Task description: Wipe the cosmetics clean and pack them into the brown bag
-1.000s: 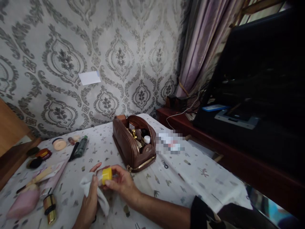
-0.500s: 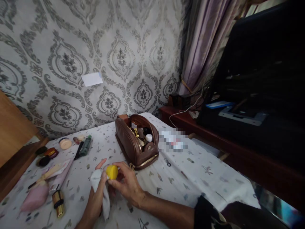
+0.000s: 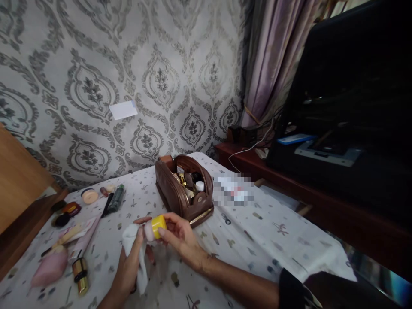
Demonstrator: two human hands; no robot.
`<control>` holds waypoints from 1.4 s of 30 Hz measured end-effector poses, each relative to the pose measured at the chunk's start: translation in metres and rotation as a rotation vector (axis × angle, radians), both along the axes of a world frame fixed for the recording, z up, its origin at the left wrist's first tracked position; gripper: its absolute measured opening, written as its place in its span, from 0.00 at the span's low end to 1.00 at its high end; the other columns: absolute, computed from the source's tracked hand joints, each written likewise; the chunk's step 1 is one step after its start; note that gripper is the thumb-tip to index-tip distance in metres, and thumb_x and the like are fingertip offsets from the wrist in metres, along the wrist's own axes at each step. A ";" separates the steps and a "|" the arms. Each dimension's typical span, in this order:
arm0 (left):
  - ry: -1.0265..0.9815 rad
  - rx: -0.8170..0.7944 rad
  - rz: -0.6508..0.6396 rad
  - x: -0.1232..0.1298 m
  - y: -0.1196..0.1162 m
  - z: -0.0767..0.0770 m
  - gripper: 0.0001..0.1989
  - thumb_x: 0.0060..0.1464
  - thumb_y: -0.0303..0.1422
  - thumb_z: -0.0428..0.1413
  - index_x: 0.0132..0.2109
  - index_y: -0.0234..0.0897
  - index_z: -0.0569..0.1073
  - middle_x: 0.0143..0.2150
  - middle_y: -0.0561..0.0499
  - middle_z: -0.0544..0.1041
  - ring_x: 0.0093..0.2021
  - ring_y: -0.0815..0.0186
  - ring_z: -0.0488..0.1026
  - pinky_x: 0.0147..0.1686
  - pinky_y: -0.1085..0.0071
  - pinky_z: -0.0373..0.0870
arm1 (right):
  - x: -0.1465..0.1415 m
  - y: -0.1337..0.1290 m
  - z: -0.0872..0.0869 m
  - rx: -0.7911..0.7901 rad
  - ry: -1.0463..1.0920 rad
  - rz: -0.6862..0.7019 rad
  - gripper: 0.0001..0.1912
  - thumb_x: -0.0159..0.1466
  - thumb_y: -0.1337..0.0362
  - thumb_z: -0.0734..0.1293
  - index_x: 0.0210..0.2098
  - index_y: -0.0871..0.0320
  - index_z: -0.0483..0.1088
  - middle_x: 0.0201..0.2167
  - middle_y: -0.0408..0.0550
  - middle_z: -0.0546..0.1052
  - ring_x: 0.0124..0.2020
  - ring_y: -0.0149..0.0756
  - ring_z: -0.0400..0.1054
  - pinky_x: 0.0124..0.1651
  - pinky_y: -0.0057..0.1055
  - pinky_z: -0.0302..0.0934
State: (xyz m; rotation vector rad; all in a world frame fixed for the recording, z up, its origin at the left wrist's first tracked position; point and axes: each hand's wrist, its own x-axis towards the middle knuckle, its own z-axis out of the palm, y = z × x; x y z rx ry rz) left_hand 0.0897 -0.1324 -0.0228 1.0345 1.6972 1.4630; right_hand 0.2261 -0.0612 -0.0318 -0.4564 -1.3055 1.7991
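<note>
Right hand (image 3: 185, 245) curls its fingers round a yellow-capped jar (image 3: 159, 227); left hand (image 3: 129, 270) clasps its pale end with white cloth (image 3: 129, 237). Beyond the fingers stands a brown toiletry bag (image 3: 170, 189).

a room at home (patterned wallpaper (image 3: 144, 73), lilac curtain (image 3: 269, 60))

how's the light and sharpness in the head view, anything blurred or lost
Head view: the yellow cap in the right hand shows bright but soft; same head view: the black panel fades into darkness toward the right edge; head view again: a pixelated patch beside the bag hides detail.
</note>
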 end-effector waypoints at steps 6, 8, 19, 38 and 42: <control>0.525 0.233 -0.204 0.016 0.022 0.041 0.15 0.58 0.42 0.54 0.47 0.39 0.76 0.30 0.50 0.77 0.33 0.59 0.75 0.33 0.69 0.70 | 0.058 0.008 0.026 0.095 -0.076 -0.125 0.24 0.57 0.50 0.73 0.46 0.58 0.70 0.36 0.47 0.76 0.33 0.33 0.69 0.33 0.29 0.63; 0.809 0.390 -0.318 0.025 0.036 0.057 0.14 0.59 0.35 0.50 0.48 0.38 0.76 0.41 0.44 0.79 0.43 0.55 0.74 0.43 0.65 0.71 | 0.076 0.017 0.037 0.160 -0.096 -0.208 0.22 0.58 0.52 0.73 0.47 0.58 0.69 0.37 0.48 0.76 0.35 0.34 0.70 0.34 0.29 0.64; 1.653 0.403 -0.575 0.041 0.087 0.067 0.32 0.50 0.15 0.41 0.62 0.28 0.63 0.62 0.38 0.71 0.68 0.53 0.59 0.46 0.61 0.78 | 0.095 0.087 0.053 0.477 -0.374 -0.456 0.26 0.62 0.48 0.67 0.53 0.56 0.62 0.45 0.54 0.72 0.37 0.41 0.73 0.26 0.31 0.68; 1.460 0.528 -0.547 0.035 0.089 0.051 0.33 0.45 0.12 0.42 0.60 0.29 0.61 0.60 0.37 0.72 0.69 0.56 0.57 0.58 0.60 0.71 | 0.103 0.106 0.123 1.153 -1.241 0.164 0.07 0.63 0.64 0.67 0.39 0.61 0.71 0.34 0.48 0.74 0.33 0.34 0.66 0.35 0.28 0.54; 1.454 0.541 -0.576 0.035 0.091 0.052 0.34 0.42 0.13 0.44 0.60 0.28 0.60 0.60 0.36 0.72 0.69 0.54 0.56 0.60 0.57 0.69 | 0.092 0.106 0.137 1.178 -1.374 0.247 0.07 0.62 0.65 0.67 0.38 0.62 0.73 0.32 0.50 0.76 0.31 0.34 0.66 0.32 0.29 0.52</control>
